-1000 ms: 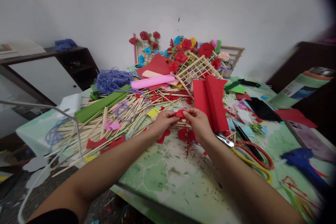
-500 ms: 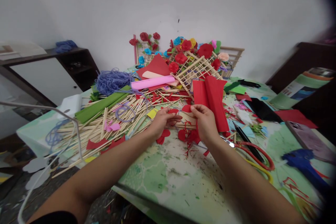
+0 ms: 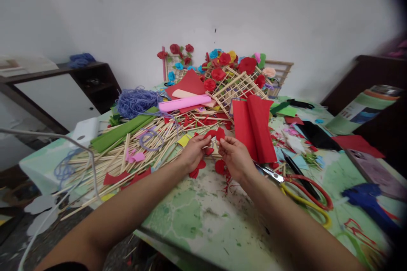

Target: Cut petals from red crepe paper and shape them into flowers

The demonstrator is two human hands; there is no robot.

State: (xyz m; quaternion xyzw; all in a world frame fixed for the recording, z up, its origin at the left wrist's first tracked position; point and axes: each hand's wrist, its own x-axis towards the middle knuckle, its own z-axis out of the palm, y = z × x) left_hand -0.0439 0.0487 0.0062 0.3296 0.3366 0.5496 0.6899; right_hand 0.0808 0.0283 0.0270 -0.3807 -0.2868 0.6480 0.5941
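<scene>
My left hand (image 3: 193, 153) and my right hand (image 3: 234, 157) are close together over the middle of the table (image 3: 203, 220). Each pinches a small red paper petal: the left one's petal (image 3: 208, 134) and the right one's petal (image 3: 220, 134) nearly touch. More red petals (image 3: 197, 168) lie on the table right under my hands. A folded sheet of red crepe paper (image 3: 256, 127) stands just right of my right hand.
A heap of wooden sticks (image 3: 143, 144) covers the left half, with a green paper roll (image 3: 122, 129), pink roll (image 3: 184, 102) and purple yarn (image 3: 135, 101). A stick lattice with paper flowers (image 3: 229, 78) stands behind. Scissors (image 3: 302, 188) and a blue glue gun (image 3: 365, 201) lie right.
My hands drew apart, each holding a red petal, then came back together. The view tilted slightly upward.
</scene>
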